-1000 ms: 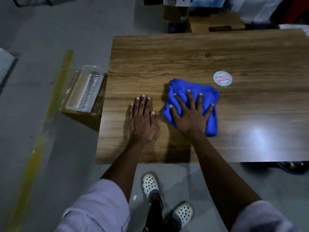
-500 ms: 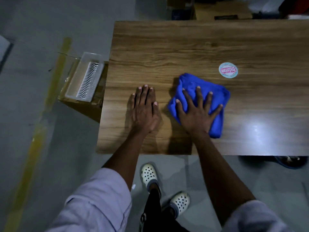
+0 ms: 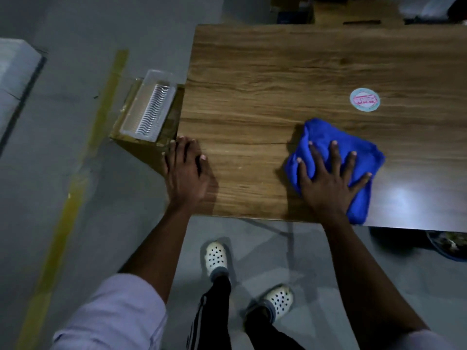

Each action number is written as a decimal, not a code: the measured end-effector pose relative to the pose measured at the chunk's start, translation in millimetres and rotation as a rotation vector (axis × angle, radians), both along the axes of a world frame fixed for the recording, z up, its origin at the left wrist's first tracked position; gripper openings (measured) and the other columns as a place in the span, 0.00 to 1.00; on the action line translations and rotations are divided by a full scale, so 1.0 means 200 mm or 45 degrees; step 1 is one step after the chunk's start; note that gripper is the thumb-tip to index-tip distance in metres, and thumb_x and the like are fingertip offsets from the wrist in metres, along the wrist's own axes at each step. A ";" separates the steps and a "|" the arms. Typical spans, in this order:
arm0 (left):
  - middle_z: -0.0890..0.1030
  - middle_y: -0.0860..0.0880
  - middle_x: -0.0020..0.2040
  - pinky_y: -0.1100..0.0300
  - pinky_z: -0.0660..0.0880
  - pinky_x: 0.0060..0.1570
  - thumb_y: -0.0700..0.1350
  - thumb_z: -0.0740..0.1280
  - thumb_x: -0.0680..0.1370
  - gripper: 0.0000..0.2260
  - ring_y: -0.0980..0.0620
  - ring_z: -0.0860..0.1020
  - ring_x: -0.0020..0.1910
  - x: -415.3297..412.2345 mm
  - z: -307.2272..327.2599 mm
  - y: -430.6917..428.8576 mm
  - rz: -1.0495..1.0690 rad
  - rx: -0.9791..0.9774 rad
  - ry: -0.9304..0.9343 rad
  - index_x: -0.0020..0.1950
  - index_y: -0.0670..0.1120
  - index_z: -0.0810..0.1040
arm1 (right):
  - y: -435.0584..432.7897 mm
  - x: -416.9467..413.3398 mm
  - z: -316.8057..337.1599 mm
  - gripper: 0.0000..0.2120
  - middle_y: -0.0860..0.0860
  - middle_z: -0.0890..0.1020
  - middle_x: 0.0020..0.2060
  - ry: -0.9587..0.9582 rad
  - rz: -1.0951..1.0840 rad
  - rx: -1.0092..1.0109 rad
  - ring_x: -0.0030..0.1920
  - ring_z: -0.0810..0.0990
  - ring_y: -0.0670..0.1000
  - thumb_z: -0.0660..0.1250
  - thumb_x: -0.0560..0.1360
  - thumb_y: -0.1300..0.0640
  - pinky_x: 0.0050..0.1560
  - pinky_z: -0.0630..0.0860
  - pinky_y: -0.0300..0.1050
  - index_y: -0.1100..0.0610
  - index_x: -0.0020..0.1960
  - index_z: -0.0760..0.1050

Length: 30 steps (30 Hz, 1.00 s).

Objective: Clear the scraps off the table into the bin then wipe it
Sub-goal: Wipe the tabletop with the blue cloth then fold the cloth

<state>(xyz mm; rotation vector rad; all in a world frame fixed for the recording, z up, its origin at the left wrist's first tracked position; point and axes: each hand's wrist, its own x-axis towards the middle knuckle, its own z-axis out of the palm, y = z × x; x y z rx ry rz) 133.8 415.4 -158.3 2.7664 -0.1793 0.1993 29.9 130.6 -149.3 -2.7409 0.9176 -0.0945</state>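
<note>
- Shows, from above, a brown wood-grain table (image 3: 265,72) with a crumpled bright blue cloth (image 3: 323,133) lying on it close to the near edge, just below a round pale sticker (image 3: 365,99) with red print
- Shows the right hand (image 3: 328,183) laid on top of that cloth, fingers straight and fanned wide; presses down rather than clutches
- Shows the left hand (image 3: 185,173) flat, fingers close together, holding nothing; straddles the table's left edge, just beside a brown cardboard box (image 3: 136,147) topped by a clear ridged plastic tray (image 3: 149,107)
- Differs from a second ago: then set the two hands side by side, the left nearly touching the cloth; now sets them well apart, with cloth and right hand carried rightward to beneath the sticker and the left hand drawn out to the edge
- Reads as the wiping stage under way, a sweep along the near strip of the table; probably leaves the far half yet to wipe, judging only from where the cloth lies
- Reveals no plain scraps on the wood; cannot settle whether a tiny pale fleck between the hands is a crumb or glare
- Hides the cloth's middle under the palm; cuts off the table's right end; blurs the sticker's print beyond reading
- Leaves only a dark rounded rim (image 3: 447,246) on the floor under the near right edge; perhaps the bin, but too dim and cropped to confirm
</note>
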 end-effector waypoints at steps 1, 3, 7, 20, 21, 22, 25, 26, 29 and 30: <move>0.69 0.42 0.77 0.41 0.59 0.75 0.53 0.58 0.82 0.23 0.39 0.66 0.76 0.03 -0.01 0.02 0.023 -0.034 0.019 0.74 0.44 0.73 | 0.04 0.10 -0.01 0.28 0.45 0.55 0.84 0.001 -0.012 0.032 0.84 0.47 0.61 0.48 0.80 0.30 0.74 0.43 0.79 0.33 0.79 0.61; 0.67 0.41 0.78 0.43 0.63 0.74 0.52 0.59 0.83 0.23 0.39 0.65 0.76 0.08 -0.02 0.06 -0.036 -0.152 0.049 0.75 0.42 0.71 | 0.18 0.25 -0.03 0.28 0.46 0.54 0.84 0.009 0.060 0.033 0.84 0.46 0.62 0.49 0.81 0.31 0.74 0.42 0.80 0.34 0.80 0.60; 0.67 0.38 0.77 0.50 0.68 0.70 0.46 0.61 0.84 0.22 0.40 0.68 0.74 0.10 -0.01 0.05 0.120 -0.463 0.130 0.77 0.40 0.67 | 0.55 0.24 -0.07 0.26 0.47 0.62 0.82 -0.096 0.371 -0.115 0.83 0.53 0.62 0.52 0.82 0.32 0.76 0.45 0.77 0.34 0.78 0.64; 0.82 0.34 0.57 0.47 0.72 0.55 0.50 0.51 0.87 0.19 0.33 0.79 0.57 0.13 0.06 0.05 0.393 -0.340 0.433 0.65 0.38 0.72 | 0.51 0.24 -0.06 0.26 0.45 0.61 0.82 -0.074 -0.072 -0.118 0.83 0.54 0.61 0.53 0.82 0.31 0.74 0.49 0.78 0.33 0.78 0.64; 0.81 0.34 0.58 0.47 0.72 0.56 0.51 0.51 0.87 0.19 0.33 0.78 0.58 0.13 0.07 0.05 0.398 -0.343 0.444 0.65 0.38 0.72 | 0.55 0.34 -0.07 0.26 0.46 0.61 0.82 -0.089 -0.094 -0.104 0.83 0.54 0.62 0.52 0.82 0.31 0.74 0.48 0.79 0.33 0.78 0.64; 0.81 0.35 0.59 0.48 0.71 0.57 0.52 0.50 0.87 0.19 0.34 0.78 0.59 0.14 0.07 0.04 0.411 -0.352 0.468 0.65 0.39 0.72 | 0.60 0.42 -0.08 0.26 0.47 0.61 0.82 -0.092 -0.090 -0.103 0.83 0.54 0.62 0.51 0.82 0.31 0.74 0.48 0.79 0.33 0.78 0.65; 0.80 0.36 0.61 0.48 0.70 0.59 0.55 0.50 0.87 0.21 0.35 0.77 0.62 0.17 0.09 0.05 0.455 -0.349 0.571 0.65 0.40 0.72 | 0.80 0.50 -0.07 0.25 0.47 0.61 0.82 -0.072 0.090 -0.134 0.83 0.54 0.62 0.52 0.82 0.33 0.75 0.47 0.78 0.34 0.78 0.64; 0.81 0.36 0.61 0.48 0.71 0.59 0.56 0.49 0.87 0.22 0.35 0.78 0.61 0.18 0.10 0.06 0.445 -0.293 0.586 0.64 0.41 0.73 | 0.86 0.44 -0.07 0.25 0.46 0.61 0.83 -0.069 0.187 -0.141 0.83 0.53 0.62 0.53 0.83 0.33 0.75 0.47 0.77 0.34 0.79 0.64; 0.83 0.37 0.55 0.46 0.74 0.56 0.58 0.49 0.86 0.23 0.34 0.80 0.57 0.19 0.14 0.08 0.352 -0.099 0.555 0.61 0.42 0.74 | 0.94 0.14 -0.03 0.26 0.45 0.59 0.83 -0.056 0.387 -0.146 0.84 0.51 0.59 0.53 0.83 0.32 0.76 0.49 0.75 0.34 0.80 0.62; 0.83 0.37 0.54 0.46 0.74 0.55 0.58 0.49 0.86 0.23 0.34 0.81 0.56 0.18 0.15 0.08 0.343 -0.109 0.534 0.60 0.42 0.74 | 0.93 0.04 -0.02 0.26 0.45 0.59 0.83 -0.051 0.375 -0.141 0.84 0.52 0.58 0.54 0.83 0.32 0.76 0.50 0.74 0.35 0.80 0.63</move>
